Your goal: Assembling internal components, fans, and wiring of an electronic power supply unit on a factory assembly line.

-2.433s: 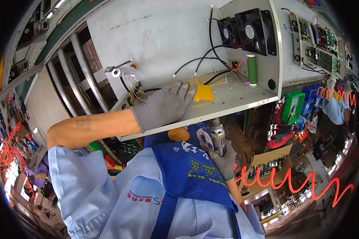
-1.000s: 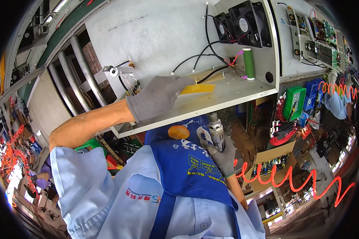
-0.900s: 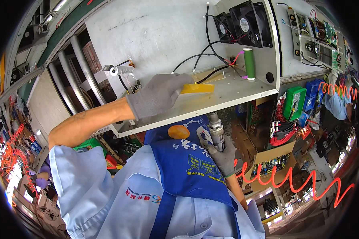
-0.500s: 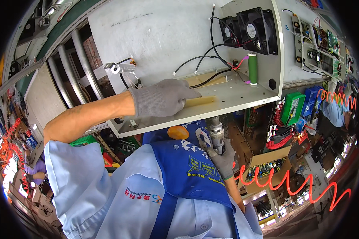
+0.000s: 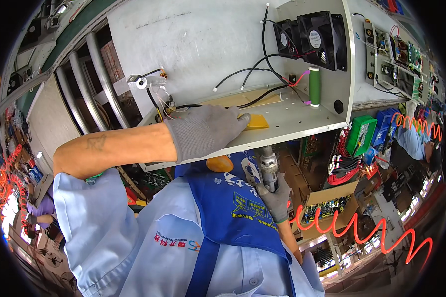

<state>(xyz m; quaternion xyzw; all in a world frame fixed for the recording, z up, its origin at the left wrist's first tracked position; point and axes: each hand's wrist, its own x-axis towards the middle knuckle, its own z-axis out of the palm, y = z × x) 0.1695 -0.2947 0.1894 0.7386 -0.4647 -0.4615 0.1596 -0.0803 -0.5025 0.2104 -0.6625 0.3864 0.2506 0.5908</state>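
Note:
My left hand (image 5: 208, 129), in a grey knit glove, is inside a light grey sheet-metal housing (image 5: 302, 127). Its fingers are bent, mostly hidden behind the back of the hand, and gripping the left end of a small yellow sheet (image 5: 258, 122). A tan strip (image 5: 262, 98) lies behind on the housing floor. Below the front edge, my gloved right hand (image 5: 277, 199) is wrapped round a silver power screwdriver (image 5: 269, 168), held upright against the blue apron (image 5: 233, 198). Black cables (image 5: 252, 101) run across the housing behind my left hand.
Two black fans (image 5: 316, 39) and a green cylindrical resistor (image 5: 314, 86) sit at the housing's right end. A silver part with wires (image 5: 146, 82) stands at its left. Beyond lies a circuit-board assembly (image 5: 394, 62). A red coiled hose (image 5: 362, 235) hangs at the lower right, near green bins (image 5: 362, 136).
My left hand has shifted slightly nearer me, its extended finger now drawn in. The yellow sheet looks more tilted and shows a deeper colour. My right hand and the screwdriver have barely moved.

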